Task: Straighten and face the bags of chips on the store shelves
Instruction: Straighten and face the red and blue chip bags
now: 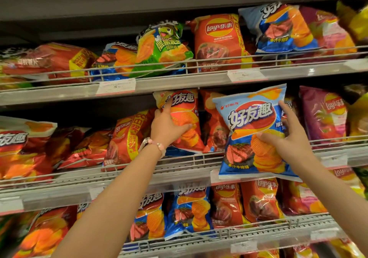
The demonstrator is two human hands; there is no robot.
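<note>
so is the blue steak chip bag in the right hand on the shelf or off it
Off it: the blue steak chip bag, held in the right hand, hangs before the wire shelf rail.

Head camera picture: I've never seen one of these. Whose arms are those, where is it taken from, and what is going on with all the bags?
No machine here: a person wears a wide-angle camera on the head, so you look forward along their own two bare arms. In front are store shelves with wire front rails, packed with bags of chips, many leaning or lying flat. The left hand, with a bead bracelet at the wrist, grips an orange ridged-chip bag standing on the middle shelf. The right hand holds a blue steak-flavour chip bag out in front of that shelf's rail, face forward. Price tags sit along the shelf edges. The job is tidying the bags so that they stand straight and face out.
</note>
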